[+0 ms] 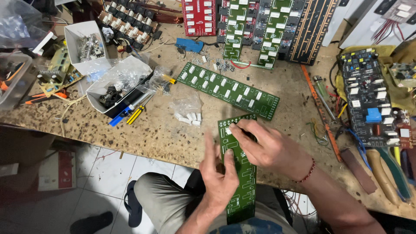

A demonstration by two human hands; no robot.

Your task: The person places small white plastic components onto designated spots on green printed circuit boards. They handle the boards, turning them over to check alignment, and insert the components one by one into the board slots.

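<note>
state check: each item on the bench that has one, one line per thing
long green board: held over the bench edge, mostly unpopulated
left hand: gripping that board's left edge
right hand: fingertips pressing a white component near the board's top
second green board: flat on bench, rows of white components fitted
clear bag: open, white components lying loose beside it
white box: open, metal parts inside

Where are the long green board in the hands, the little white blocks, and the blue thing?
Green board (pixel 242 190), head view, lower middle.
White blocks (pixel 189 118), head view, pile's middle.
Blue part (pixel 189 44), head view, its middle.
</note>
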